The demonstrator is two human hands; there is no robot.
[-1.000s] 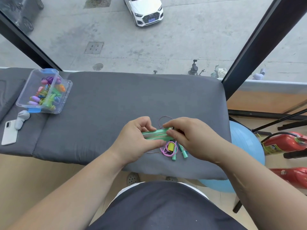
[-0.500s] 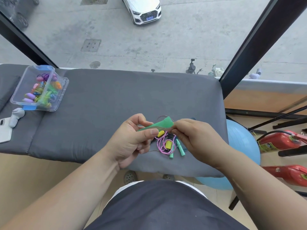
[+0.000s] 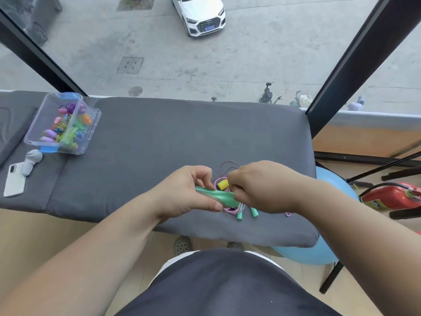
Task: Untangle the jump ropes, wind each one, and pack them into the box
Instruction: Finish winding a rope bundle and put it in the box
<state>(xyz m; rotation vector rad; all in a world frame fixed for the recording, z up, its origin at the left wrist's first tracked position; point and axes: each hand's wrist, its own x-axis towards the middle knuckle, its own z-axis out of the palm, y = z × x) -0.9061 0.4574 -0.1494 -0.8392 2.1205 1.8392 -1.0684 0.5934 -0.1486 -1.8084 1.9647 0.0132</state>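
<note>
Well right of the clear plastic box [image 3: 91, 123], a flat green jump-rope bundle [image 3: 218, 196] is held.
Left hand [image 3: 182, 195] and right hand [image 3: 262, 188] pinch its 2 ends; the loose pink cord [image 3: 235, 209] beneath could snag it.

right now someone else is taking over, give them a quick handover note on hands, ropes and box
Left hand and right hand: both pinch the green jump rope, wound flat between them above the grey cushion.
Pink jump rope with yellow handle lies loose beneath.
Clear box, far left, already holds several wound ropes.
Left: finish green, box it, wind pink.
</note>
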